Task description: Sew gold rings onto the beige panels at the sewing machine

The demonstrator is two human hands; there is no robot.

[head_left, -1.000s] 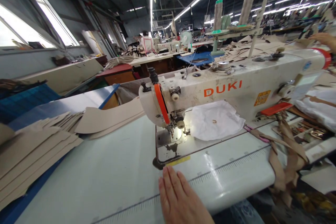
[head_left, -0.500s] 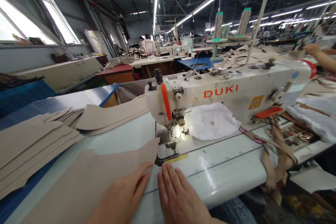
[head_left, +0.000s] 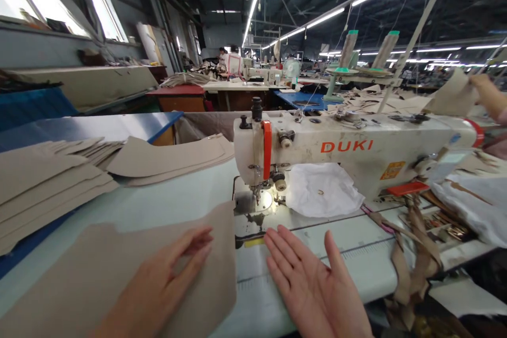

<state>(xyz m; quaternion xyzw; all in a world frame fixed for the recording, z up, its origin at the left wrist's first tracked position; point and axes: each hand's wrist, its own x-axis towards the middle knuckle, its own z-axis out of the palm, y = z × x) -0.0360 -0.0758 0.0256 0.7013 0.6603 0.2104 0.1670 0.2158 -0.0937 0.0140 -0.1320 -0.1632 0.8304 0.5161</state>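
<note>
My left hand is over a large beige panel, its fingers loosely bent and a gap showing between thumb and forefinger. Whether it presses on the panel I cannot tell. The panel lies flat on the pale table, its right edge near the sewing machine's needle plate. My right hand is turned palm up beside that edge, fingers straight and thumb spread, with nothing in it. Beyond both hands stands a white sewing machine marked DUKI, its needle and presser foot above the lit metal plate.
Stacked beige panels lie at left, with more curved panels behind. A white cloth with a small metal ring is under the machine arm. Brown strips hang at right. Another person's hand lifts a beige piece.
My right hand has turned from palm down to palm up, its thumb now spread. My left hand has moved left over the panel. The other person's hand has raised a beige piece.
</note>
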